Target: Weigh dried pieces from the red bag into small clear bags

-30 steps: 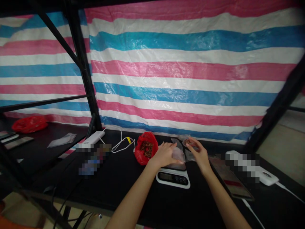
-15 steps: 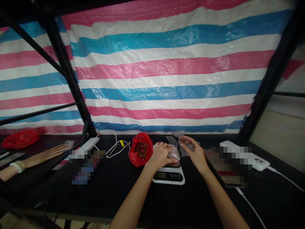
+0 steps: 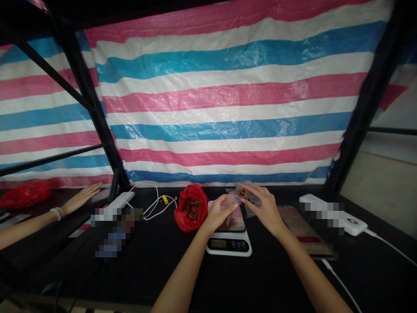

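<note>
My left hand (image 3: 221, 211) is raised above the digital kitchen scale (image 3: 228, 244), its fingers pinching clear plastic. My right hand (image 3: 264, 205) grips a small clear plastic bag (image 3: 241, 192) holding brown pieces, and both hands meet at its mouth. Part of the bag is hidden behind my fingers. Just left of my left hand stands an open red plastic bag (image 3: 191, 208) filled with dark reddish-brown dried pieces. The scale's glossy platform (image 3: 235, 219) lies under my hands, untouched.
A smartphone (image 3: 304, 230) lies right of the scale, beside a pixelated strip and a white power bank (image 3: 354, 227). White cables (image 3: 156, 204) run behind. A co-worker's hand (image 3: 81, 198) rests on a lower shelf near another red bag (image 3: 24, 195). A striped tarp hangs behind.
My left hand has lifted off the scale platform and moved toward my right hand, bringing the clear plastic with it. The view has tilted slightly, and the co-worker's hand has shifted.
</note>
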